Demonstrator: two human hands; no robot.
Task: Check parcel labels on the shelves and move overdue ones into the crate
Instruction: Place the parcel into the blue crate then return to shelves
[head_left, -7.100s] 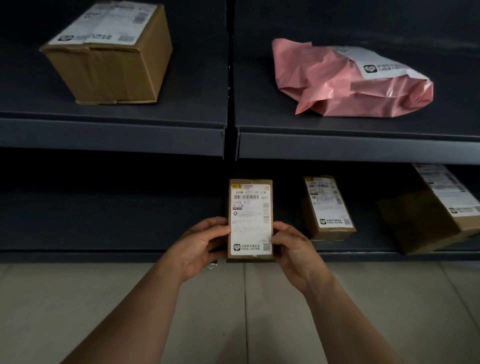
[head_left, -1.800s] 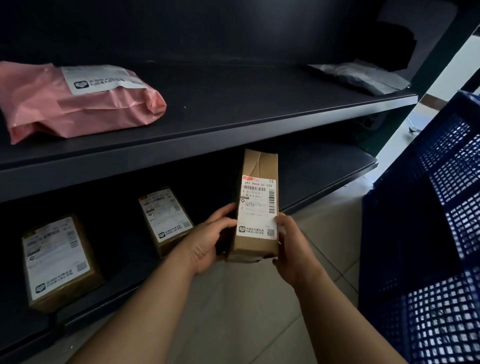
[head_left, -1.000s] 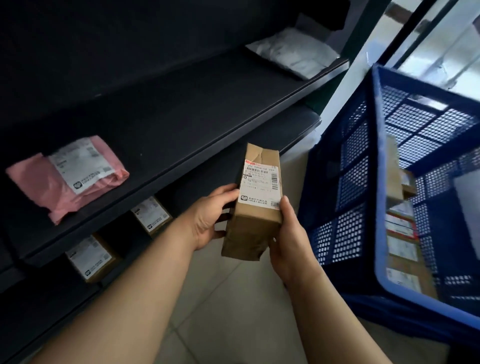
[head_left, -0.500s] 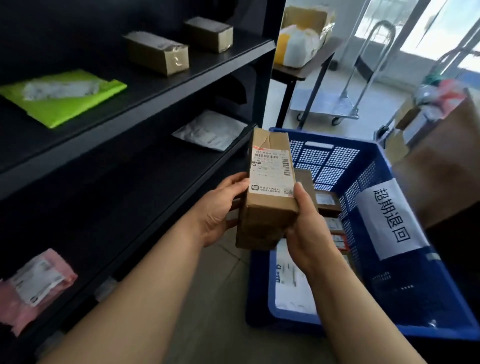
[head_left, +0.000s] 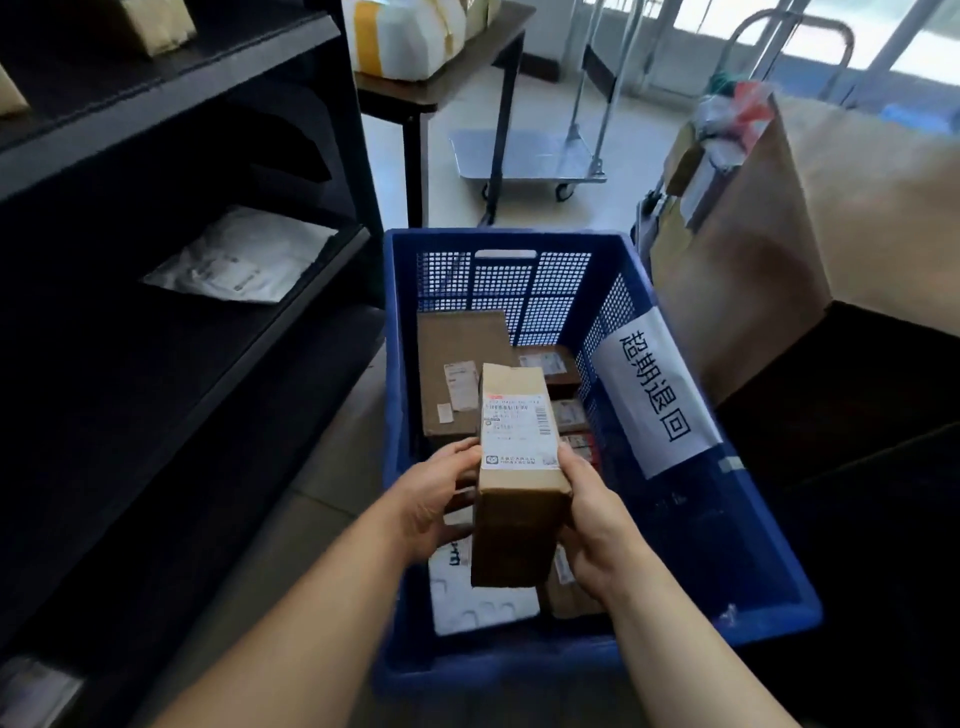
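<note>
A narrow brown cardboard parcel (head_left: 519, 483) with a white shipping label (head_left: 518, 434) on top is gripped at its two long sides by the left hand (head_left: 434, 499) and the right hand (head_left: 595, 525), fingers curled round its edges. It is held above the blue perforated plastic crate (head_left: 675, 519), which stands on the floor beside the dark metal shelves (head_left: 171, 332). Other cardboard boxes (head_left: 457, 374) and a white mailer (head_left: 478, 597) are seen lying inside the crate. A white paper sign (head_left: 657, 387) is fixed to its right wall.
</note>
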